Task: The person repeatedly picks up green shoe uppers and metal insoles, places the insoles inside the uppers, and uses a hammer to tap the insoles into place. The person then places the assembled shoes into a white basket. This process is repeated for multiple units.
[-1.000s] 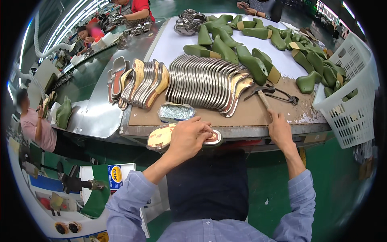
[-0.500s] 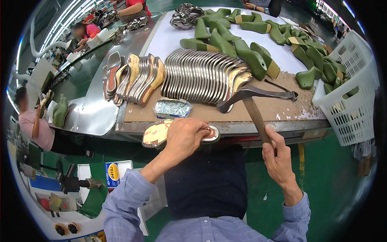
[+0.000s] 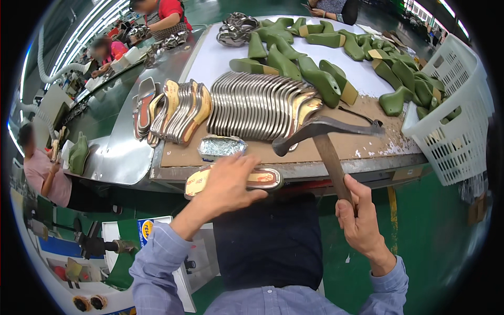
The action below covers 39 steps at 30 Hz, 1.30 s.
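Observation:
My left hand (image 3: 229, 184) presses down on a shoe insole (image 3: 262, 178) with a tan face and metal rim, lying along the front edge of the workbench (image 3: 367, 147). My right hand (image 3: 359, 220) grips the wooden handle of a hammer (image 3: 325, 131), raised above the bench with its dark curved head over the brown board. Behind the insole sits a small foil tray (image 3: 220, 147) of tacks. A long row of metallic insoles (image 3: 257, 105) stands on edge further back.
Several green shoe lasts (image 3: 325, 79) lie across the white bench top. A white plastic basket (image 3: 457, 115) stands at the right. More insoles (image 3: 173, 110) lean at the left. Other people work at benches at the far left and top.
My right hand picked the hammer up off the bench and drew it back toward me, raising its head. My left hand stayed pressed on the insole.

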Each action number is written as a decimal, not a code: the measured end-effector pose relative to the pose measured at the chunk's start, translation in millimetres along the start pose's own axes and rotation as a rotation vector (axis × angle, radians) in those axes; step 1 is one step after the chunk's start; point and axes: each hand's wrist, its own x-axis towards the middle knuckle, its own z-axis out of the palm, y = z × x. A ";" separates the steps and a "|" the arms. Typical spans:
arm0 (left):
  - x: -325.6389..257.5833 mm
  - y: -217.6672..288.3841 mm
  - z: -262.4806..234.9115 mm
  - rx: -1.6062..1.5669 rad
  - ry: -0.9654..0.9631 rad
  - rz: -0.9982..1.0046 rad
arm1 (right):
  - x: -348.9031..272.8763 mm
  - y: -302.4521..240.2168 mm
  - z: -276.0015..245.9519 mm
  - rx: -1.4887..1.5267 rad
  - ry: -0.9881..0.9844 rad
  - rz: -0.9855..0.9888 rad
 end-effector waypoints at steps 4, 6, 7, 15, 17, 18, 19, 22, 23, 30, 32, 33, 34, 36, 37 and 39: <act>4.4 -13.9 -6.7 0.030 -0.249 0.000 | -12.2 19.2 -0.4 0.063 0.055 0.110; 8.0 -9.1 -8.4 -0.024 -0.305 -0.052 | -16.1 27.9 2.6 0.023 0.107 0.008; 7.8 -7.0 -8.5 -0.050 -0.334 -0.084 | -17.0 27.8 3.2 0.018 0.108 0.001; 5.1 -6.7 -4.7 -0.025 -0.310 -0.066 | -3.9 4.1 -0.8 -0.167 0.024 -0.140; 4.5 -5.9 -4.9 -0.020 -0.315 -0.081 | 0.5 -6.3 -6.6 -0.201 0.156 -0.223; 4.1 -5.8 -4.1 -0.026 -0.310 -0.083 | -0.6 -8.7 -11.6 -0.239 0.233 -0.262; 3.1 -6.4 -3.2 -0.031 -0.305 -0.087 | -3.2 -7.4 -16.4 -0.128 0.266 -0.287; 4.3 -4.9 -2.7 -0.025 -0.300 -0.081 | -4.7 -7.9 -17.3 -0.035 0.331 -0.389; 5.5 -3.5 -3.0 -0.024 -0.298 -0.078 | 3.4 -11.2 -10.3 -0.251 0.306 -0.411; 3.0 -3.7 -1.9 -0.042 -0.295 -0.123 | 34.1 -28.7 -18.3 -0.348 0.055 -0.262; -0.5 -5.2 0.1 -0.043 -0.280 -0.133 | 30.5 -35.9 -28.3 -0.179 0.207 -0.253; 0.5 -5.0 0.1 -0.041 -0.274 -0.125 | 24.5 -38.6 -32.0 0.099 0.288 -0.161; 0.6 -3.4 -0.4 -0.040 -0.278 -0.131 | 18.6 -41.1 -35.4 0.364 0.386 -0.093; 3.0 1.1 -2.1 -0.033 -0.285 -0.133 | 22.9 -32.9 -22.1 -0.142 0.422 -0.381; 4.9 0.8 -1.2 -0.056 -0.277 -0.128 | 20.1 -27.6 -11.2 -0.170 0.215 -0.230; 4.4 -4.1 0.9 -0.101 -0.268 -0.126 | 19.8 -16.7 15.0 -0.309 -0.223 0.059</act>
